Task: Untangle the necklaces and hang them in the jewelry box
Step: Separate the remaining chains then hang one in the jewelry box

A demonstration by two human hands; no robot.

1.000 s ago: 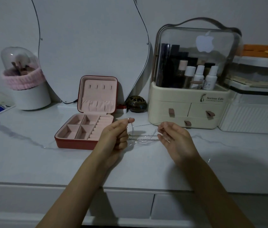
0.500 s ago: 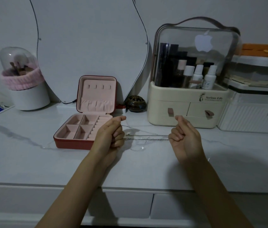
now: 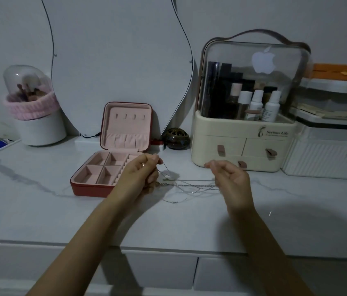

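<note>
Head view: you are pinching the tangled necklaces in the curled fingers of both hands, your left hand and right hand stretching the chains between them above the table, just right of the open jewelry box.

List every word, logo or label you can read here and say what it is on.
"Serious Life": printed on the cream cosmetics organizer, above its right drawer; the smaller line under it is too small to read.
Apple logo, no words: on the organizer's clear lid.
White bottles inside: label print too blurred to read.
</note>
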